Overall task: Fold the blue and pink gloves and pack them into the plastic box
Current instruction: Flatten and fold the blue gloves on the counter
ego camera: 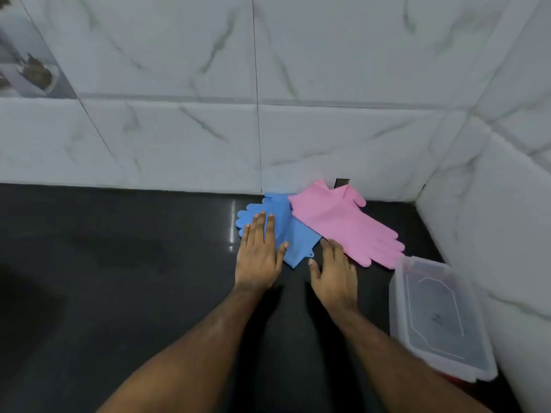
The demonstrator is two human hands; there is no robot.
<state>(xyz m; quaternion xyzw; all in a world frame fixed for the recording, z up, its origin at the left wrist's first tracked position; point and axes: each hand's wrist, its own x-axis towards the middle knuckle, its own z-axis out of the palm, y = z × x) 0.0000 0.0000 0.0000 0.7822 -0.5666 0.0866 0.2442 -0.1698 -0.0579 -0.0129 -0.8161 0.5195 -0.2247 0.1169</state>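
Gloves lie unfolded at twelve o'clock: our left hand [258,257] presses flat fingers on the blue glove [293,234]; right hand [334,272] rests flat-fingered beside the pink glove [343,225]. Slick rubber may spring open before reaching the plastic box [438,317] at four o'clock.

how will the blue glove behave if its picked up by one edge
Likely floppy: the blue glove lies thin and flat on the dark counter. Probably light. It looks rubbery, so may grip rather than slide.
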